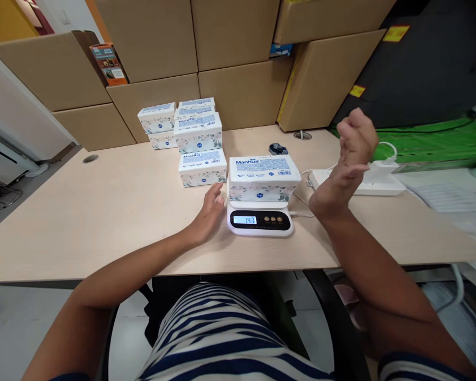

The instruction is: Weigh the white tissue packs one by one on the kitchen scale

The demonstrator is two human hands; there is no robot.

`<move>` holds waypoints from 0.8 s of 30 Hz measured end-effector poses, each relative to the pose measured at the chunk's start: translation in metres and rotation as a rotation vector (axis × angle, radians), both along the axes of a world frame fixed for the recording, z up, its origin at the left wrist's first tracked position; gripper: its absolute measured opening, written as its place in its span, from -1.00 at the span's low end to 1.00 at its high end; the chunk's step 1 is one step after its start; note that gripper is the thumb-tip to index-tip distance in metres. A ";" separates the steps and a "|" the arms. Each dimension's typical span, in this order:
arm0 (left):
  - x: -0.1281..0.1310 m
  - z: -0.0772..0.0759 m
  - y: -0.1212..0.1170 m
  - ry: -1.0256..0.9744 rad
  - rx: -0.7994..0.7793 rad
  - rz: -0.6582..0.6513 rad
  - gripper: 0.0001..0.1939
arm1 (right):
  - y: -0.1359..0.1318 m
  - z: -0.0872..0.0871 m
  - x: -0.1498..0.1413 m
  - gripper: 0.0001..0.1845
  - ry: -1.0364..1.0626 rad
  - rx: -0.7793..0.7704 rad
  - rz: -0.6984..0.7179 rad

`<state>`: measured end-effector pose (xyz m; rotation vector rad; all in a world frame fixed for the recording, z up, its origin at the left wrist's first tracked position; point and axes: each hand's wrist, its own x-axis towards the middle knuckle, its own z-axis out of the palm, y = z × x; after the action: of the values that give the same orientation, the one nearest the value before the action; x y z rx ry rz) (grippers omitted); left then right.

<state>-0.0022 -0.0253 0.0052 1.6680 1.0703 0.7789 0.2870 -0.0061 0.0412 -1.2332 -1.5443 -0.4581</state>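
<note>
I see Manhua pack (262, 182) sitting on white scale (240, 229) on bench (83, 211). Left hand (208, 217) just beside scale, fingers loosely extended. Right hand (347, 164) raised right of pack, fingers curled; I cannot tell whether around anything.

We see even, fairly bright light across the desk (83, 222), with soft, faint shadow beside the left hand (207, 218). The display (245, 220) glows pale blue. Wide-angle distortion stretches our edges; the papers (452, 198) look smeared.
</note>
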 end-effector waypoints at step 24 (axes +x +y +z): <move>0.001 0.007 -0.002 -0.010 -0.059 0.016 0.17 | -0.004 0.009 0.004 -0.15 0.100 0.047 0.102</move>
<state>-0.0014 -0.0276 0.0122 1.6060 1.0911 0.7587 0.2908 -0.0102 0.0504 -1.1196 -1.4957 -0.3591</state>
